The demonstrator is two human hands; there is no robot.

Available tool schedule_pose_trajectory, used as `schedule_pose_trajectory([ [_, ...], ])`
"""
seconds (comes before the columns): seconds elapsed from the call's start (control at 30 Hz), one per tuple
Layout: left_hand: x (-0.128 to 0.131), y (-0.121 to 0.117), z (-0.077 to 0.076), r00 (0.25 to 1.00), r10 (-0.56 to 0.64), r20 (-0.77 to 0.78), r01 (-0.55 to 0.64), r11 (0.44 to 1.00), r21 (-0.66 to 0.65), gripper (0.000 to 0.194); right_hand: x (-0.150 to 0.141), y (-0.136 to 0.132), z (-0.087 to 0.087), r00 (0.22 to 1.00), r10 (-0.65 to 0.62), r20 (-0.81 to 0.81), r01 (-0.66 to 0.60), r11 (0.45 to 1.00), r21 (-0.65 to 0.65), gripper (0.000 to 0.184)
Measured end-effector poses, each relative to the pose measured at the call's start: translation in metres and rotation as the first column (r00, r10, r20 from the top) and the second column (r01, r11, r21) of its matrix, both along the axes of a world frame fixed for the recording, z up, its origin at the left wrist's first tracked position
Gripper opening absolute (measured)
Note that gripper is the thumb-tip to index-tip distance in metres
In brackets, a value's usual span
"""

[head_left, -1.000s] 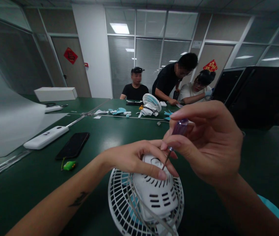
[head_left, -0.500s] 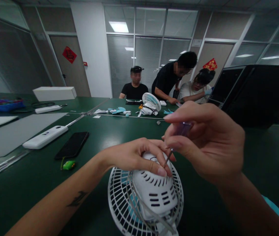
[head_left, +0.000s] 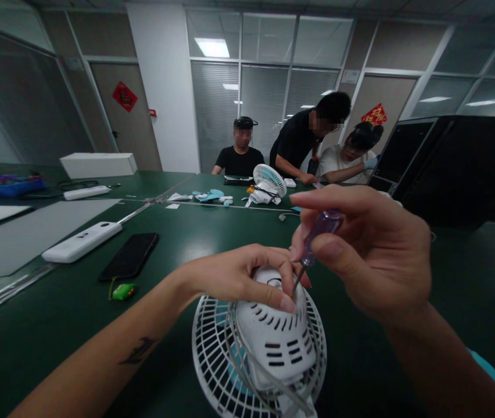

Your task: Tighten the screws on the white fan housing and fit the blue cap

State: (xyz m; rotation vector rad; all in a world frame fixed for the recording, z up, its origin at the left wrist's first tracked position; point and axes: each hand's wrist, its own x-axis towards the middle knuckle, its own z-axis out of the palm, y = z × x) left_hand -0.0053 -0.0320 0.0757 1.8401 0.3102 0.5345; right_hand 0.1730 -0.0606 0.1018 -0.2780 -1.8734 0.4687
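Note:
A small white fan (head_left: 273,334) lies grille-down in front of me, its motor housing facing up and a pale cable looped around it. My left hand (head_left: 251,276) grips the top of the housing, thumb and fingers beside the screwdriver's thin shaft. In my right hand (head_left: 369,255) is a screwdriver (head_left: 325,229) with a clear purple handle. It slants down to the housing; the left fingers partly cover where its tip meets the plastic. Blue blades show through the grille.
A black phone (head_left: 129,255), a green trinket (head_left: 123,291) and a white power bank (head_left: 82,241) lie to the left. Across the table stand another fan (head_left: 269,184) and blue parts (head_left: 208,195), near several people. A large black case (head_left: 461,168) stands at right.
My right hand's index finger has straightened and its thumb has shifted on the handle, showing more of the screwdriver. My left hand and the fan stay nearly still.

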Motion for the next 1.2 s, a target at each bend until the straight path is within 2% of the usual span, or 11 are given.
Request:
schedule_pose_trajectory([
  [0.13, -0.0002, 0.0009, 0.0015, 1.000, -0.001, 0.011, 0.001, 1.000, 0.025, 0.011, 0.0009, -0.0019, -0.0006, 0.999, 0.017, 0.044, -0.015, 0.999, -0.045, 0.028],
  [0.3, -0.0018, 0.0016, 0.0025, 0.998, 0.007, -0.055, -0.003, 0.998, 0.065, 0.008, -0.0006, 0.0000, -0.0019, 1.000, -0.004, -0.020, 0.004, 1.000, -0.008, 0.025],
  [0.47, -0.0024, 0.0018, 0.0011, 0.999, -0.004, -0.038, 0.007, 0.998, 0.057, 0.006, 0.0035, -0.0019, -0.0012, 0.996, -0.015, 0.085, 0.020, 0.998, -0.059, 0.031],
  [0.6, -0.0032, 0.0027, 0.0005, 0.999, -0.018, -0.051, 0.022, 0.997, 0.068, 0.006, 0.0042, -0.0020, -0.0011, 0.991, -0.118, 0.060, 0.117, 0.993, 0.027, 0.030],
  [0.67, -0.0037, 0.0030, 0.0005, 0.999, -0.018, -0.050, 0.021, 0.997, 0.076, 0.006, 0.0040, -0.0013, -0.0011, 0.992, -0.114, 0.057, 0.111, 0.992, 0.053, 0.032],
  [0.83, -0.0039, 0.0031, -0.0008, 0.999, -0.028, -0.036, 0.030, 0.997, 0.066, 0.008, 0.0041, -0.0035, -0.0003, 0.987, -0.105, 0.124, 0.105, 0.994, 0.005, 0.034],
  [1.0, -0.0038, 0.0042, -0.0021, 0.999, -0.007, -0.048, 0.011, 0.996, 0.087, 0.006, 0.0003, -0.0012, -0.0018, 0.988, -0.145, 0.045, 0.141, 0.987, 0.079, 0.035],
  [1.1, -0.0039, 0.0042, -0.0017, 0.999, 0.010, -0.039, -0.006, 0.994, 0.107, 0.008, 0.0008, -0.0004, -0.0023, 0.993, -0.078, 0.091, 0.077, 0.997, 0.013, 0.039],
  [1.2, -0.0039, 0.0037, -0.0010, 0.999, 0.006, -0.054, -0.003, 0.998, 0.067, 0.007, 0.0030, -0.0023, -0.0020, 0.991, -0.051, 0.127, 0.063, 0.994, -0.086, 0.041],
])
